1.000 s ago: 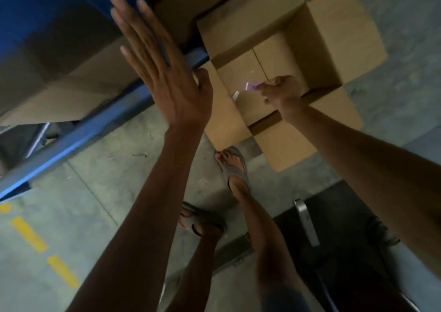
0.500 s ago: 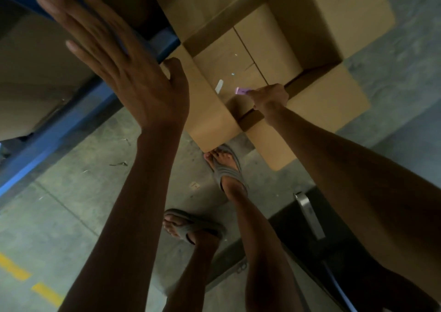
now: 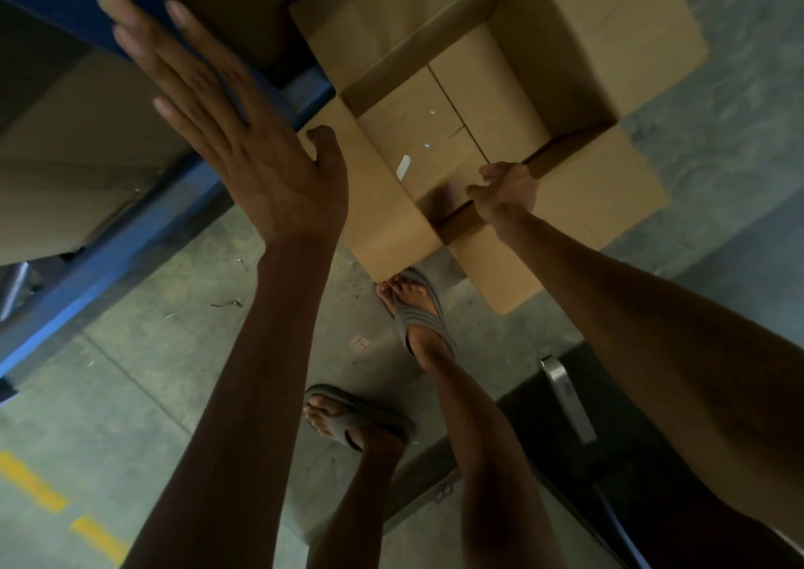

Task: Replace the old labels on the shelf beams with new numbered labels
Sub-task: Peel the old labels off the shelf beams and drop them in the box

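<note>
My left hand point(image 3: 243, 142) is flat with fingers spread, its palm against the blue shelf beam point(image 3: 304, 94). My right hand point(image 3: 504, 192) hangs over the near edge of an open cardboard box point(image 3: 609, 203) on the floor, thumb lifted away from the fingers. A small purple label scrap point(image 3: 448, 189) shows as a blur just left of those fingertips, inside the box; it looks separate from them. A white strip point(image 3: 403, 167) and a few tiny paper bits lie on the box bottom. No label is visible on the beam; my left hand covers part of it.
Closed cardboard cartons point(image 3: 78, 146) fill the shelf behind the beam at left. My feet in grey sandals point(image 3: 417, 316) stand on the concrete floor by the box. A dark platform with a metal bar point(image 3: 565, 394) lies at lower right. Yellow floor marks point(image 3: 30, 481) run at lower left.
My right hand has dropped lower into the box opening and its thumb has lifted off the purple scrap it pinched. My left hand stayed flat on the beam while my view shifted.
</note>
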Demonstrator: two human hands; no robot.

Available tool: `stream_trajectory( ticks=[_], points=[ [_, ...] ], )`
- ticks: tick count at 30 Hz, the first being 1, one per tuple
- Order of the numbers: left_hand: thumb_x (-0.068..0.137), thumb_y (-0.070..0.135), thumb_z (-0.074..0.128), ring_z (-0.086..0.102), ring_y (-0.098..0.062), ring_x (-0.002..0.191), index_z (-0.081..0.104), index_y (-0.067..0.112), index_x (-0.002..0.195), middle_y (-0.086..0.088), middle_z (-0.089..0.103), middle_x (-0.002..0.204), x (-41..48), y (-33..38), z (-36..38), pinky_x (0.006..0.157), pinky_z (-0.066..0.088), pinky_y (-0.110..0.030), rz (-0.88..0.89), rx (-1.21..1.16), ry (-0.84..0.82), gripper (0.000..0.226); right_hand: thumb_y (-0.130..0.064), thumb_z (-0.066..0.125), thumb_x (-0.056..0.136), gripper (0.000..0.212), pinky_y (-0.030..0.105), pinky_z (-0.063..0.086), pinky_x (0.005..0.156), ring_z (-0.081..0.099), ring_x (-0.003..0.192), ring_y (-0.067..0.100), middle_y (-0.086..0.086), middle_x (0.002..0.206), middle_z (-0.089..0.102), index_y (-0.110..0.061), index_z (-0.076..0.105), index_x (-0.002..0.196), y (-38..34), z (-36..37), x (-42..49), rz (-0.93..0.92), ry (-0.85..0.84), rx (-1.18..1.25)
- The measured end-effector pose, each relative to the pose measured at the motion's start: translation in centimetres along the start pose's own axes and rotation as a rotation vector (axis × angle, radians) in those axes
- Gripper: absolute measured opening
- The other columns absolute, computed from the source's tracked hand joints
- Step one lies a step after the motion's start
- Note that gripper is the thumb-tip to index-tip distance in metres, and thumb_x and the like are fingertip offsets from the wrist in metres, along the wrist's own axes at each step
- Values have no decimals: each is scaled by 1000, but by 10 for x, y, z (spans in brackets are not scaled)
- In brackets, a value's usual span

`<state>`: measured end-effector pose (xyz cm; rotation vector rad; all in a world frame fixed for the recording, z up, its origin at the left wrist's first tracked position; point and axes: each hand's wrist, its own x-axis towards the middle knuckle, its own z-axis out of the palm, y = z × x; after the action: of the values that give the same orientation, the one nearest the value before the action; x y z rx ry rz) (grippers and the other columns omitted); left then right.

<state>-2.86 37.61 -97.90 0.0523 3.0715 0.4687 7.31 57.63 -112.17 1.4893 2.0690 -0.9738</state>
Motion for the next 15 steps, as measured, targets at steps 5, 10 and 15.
stream_trajectory(
  ticks=[5,10,15],
  points=[
    [77,7,55,4,-52,157,11,-9,160,-39,5,166,-8,7,-36,129,5,-56,93,-139,27,96,-33,65,92,40,32,52,101,66,120,27,9,129,71,-15,69,128,-9,-31,-54,-229,-15,-166],
    [95,11,63,-12,-39,160,-3,1,163,-22,-11,172,-32,0,-98,131,1,-53,93,-109,-326,96,-28,66,89,37,40,58,89,71,108,33,10,114,76,-16,70,123,-27,-92,-141,-456,-78,-313],
    [99,22,61,-11,-33,161,-3,3,163,-16,-11,173,-62,17,-219,131,1,-48,145,-53,-500,93,-37,69,91,44,38,55,87,69,109,31,7,119,73,-17,64,130,-67,-185,-253,-592,14,-427]
  ],
)
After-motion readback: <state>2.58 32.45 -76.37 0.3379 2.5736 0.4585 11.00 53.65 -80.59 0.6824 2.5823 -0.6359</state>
